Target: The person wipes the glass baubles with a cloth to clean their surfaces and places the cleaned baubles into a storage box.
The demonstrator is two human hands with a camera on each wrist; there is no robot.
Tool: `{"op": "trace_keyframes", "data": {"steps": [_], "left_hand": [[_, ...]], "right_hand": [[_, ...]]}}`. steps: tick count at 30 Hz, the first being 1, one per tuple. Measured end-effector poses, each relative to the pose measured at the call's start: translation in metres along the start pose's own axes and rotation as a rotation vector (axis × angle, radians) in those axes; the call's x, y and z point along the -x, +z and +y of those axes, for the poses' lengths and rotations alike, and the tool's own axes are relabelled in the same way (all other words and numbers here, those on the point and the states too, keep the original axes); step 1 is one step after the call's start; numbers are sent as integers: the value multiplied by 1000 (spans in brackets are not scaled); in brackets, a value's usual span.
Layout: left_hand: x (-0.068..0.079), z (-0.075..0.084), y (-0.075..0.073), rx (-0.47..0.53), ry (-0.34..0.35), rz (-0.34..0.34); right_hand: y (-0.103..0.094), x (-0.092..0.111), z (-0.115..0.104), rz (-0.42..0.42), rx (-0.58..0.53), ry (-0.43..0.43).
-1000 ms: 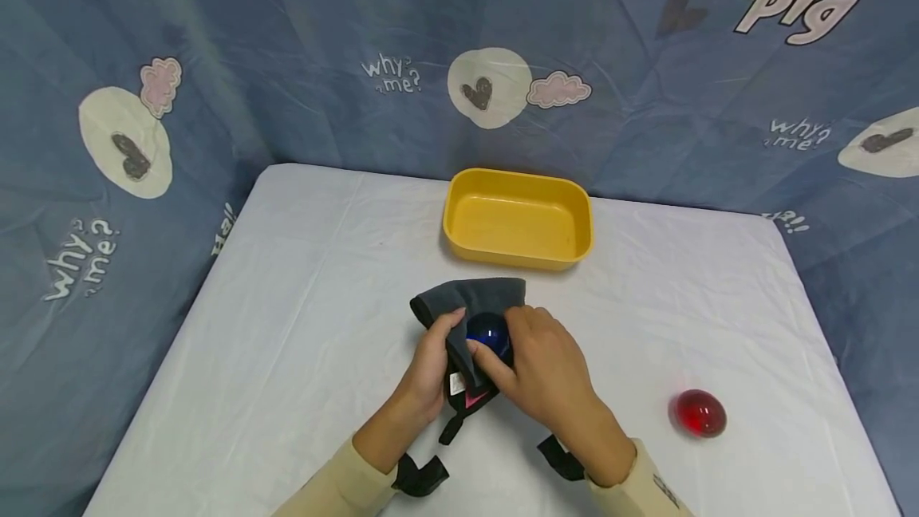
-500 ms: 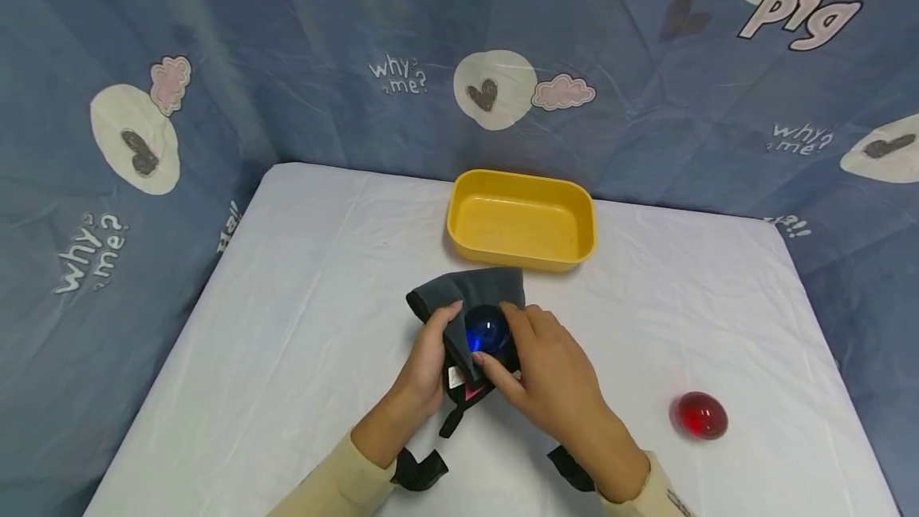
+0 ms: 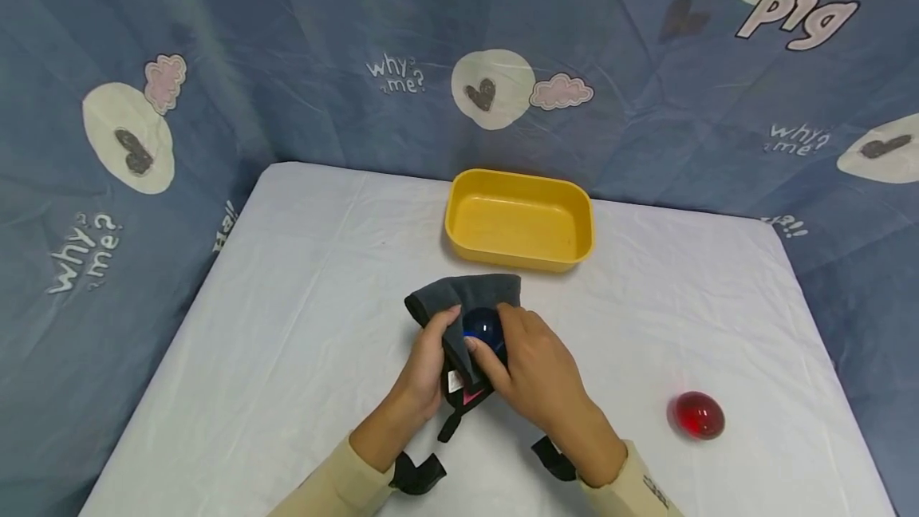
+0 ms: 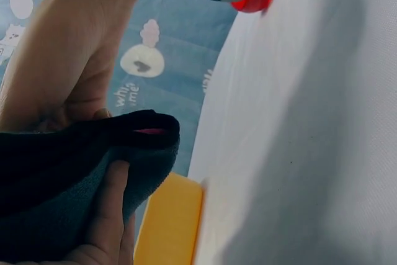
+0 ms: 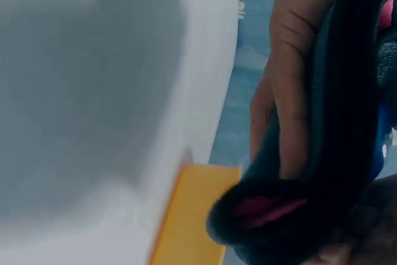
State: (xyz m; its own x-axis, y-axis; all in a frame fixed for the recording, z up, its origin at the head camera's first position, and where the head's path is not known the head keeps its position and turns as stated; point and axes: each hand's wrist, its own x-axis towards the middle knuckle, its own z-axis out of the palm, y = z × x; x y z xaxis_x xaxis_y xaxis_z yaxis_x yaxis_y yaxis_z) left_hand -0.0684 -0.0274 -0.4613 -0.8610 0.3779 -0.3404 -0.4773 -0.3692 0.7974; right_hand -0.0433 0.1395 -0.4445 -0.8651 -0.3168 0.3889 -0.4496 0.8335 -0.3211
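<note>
In the head view my left hand (image 3: 422, 373) grips a folded dark grey cloth (image 3: 479, 289) by its left side, thumb on top. The cloth has black edging, a white label, a black loop and some pink on its inside. On it sits a shiny, see-through blue ball (image 3: 483, 327). My right hand (image 3: 540, 373) holds the ball at the cloth, fingers along its right side and thumb across its lower left. Folds of the cloth (image 4: 56, 197) fill the lower left of the left wrist view. Pink shows inside the cloth's black-edged fold (image 5: 267, 209) in the right wrist view.
Behind the hands stands a yellow rectangular tray (image 3: 518, 256) on the white-covered table (image 3: 345, 278). A see-through red ball (image 3: 699, 415) lies to the right of my right forearm. Printed blue fabric (image 3: 323, 118) hangs behind and beside the table.
My right hand shifted a little right and back left, its thumb sliding over the blue ball. The left hand keeps its grip on the cloth, almost in place.
</note>
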Motion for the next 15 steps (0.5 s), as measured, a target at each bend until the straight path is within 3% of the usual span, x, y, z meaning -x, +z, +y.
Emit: {"op": "trace_keyframes", "data": {"steps": [7,15], "left_hand": [[1,0,-1,-6,-15,-39],[-4,4,3,15,1,27]], "right_hand": [[3,-4,1,-34,-100,129],[-3,1,2,-13,-51,61]]}}
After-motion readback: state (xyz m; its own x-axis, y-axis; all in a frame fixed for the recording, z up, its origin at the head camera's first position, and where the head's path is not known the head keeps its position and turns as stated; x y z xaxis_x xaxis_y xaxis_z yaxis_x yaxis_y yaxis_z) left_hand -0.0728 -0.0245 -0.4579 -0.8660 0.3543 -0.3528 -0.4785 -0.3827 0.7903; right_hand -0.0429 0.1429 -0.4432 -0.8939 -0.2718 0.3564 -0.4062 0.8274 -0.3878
